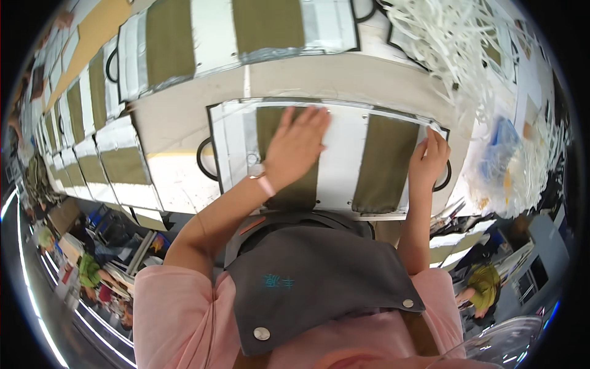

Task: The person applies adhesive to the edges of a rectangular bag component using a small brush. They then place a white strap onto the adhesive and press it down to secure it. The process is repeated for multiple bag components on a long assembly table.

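Note:
In front of me lies a flat white panel (341,166) with two olive-green fabric bands (384,166), dark edging and a black loop (207,158) at each short side. My left hand (298,147) rests flat on it, fingers stretched over the left band and toward the far edge. A thin pale strip (393,112) runs along that far edge. At the far right corner, my right hand (430,157) has its fingers drawn together by the strip's end. Whatever they pinch is too small to make out.
A similar banded panel (212,37) lies beyond. More such panels (123,160) overlap in rows at left. Far right holds a tangled heap of white strips (448,37) and a clear plastic bag (513,166) with blue inside. Other people (482,289) are at the sides.

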A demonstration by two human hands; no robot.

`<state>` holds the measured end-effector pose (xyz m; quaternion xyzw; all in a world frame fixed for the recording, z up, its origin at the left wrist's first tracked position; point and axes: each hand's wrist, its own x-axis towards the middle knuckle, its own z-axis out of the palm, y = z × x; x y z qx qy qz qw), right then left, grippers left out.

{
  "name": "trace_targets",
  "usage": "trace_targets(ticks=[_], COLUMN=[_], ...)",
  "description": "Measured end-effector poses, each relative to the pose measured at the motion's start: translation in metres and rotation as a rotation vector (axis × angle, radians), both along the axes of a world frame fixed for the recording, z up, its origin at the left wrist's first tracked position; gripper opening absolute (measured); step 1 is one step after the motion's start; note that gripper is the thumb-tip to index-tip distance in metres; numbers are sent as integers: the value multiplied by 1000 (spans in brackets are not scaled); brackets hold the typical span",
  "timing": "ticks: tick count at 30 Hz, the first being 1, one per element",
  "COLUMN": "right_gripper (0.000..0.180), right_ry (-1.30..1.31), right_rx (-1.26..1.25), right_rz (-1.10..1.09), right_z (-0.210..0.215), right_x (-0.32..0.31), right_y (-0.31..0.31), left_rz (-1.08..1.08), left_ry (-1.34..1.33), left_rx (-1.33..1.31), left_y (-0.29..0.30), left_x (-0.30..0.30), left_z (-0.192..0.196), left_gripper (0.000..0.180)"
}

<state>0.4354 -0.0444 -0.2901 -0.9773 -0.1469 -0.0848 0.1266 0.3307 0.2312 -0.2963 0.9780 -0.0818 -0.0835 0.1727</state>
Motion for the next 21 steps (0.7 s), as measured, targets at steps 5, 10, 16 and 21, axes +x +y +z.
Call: trace_targets(ticks=[5,10,16,21], right_gripper=[32,29,16,13], right_ry=[167,182,361,587], right_rx=[286,395,244,55], right_rz=[400,656,613,580], right_z=[-1,-6,-16,-14], right_x=[-31,-38,-26,-28], right_y=[106,209,257,253], left_rz=[246,498,927,871], left_ry=[-52,-159,-82,12], left_rx=[115,160,-196,-410], left_y=[65,91,126,134], left_x=[-50,-65,-103,-133], left_z=[8,11,15,13], left_gripper=[60,52,36,39])
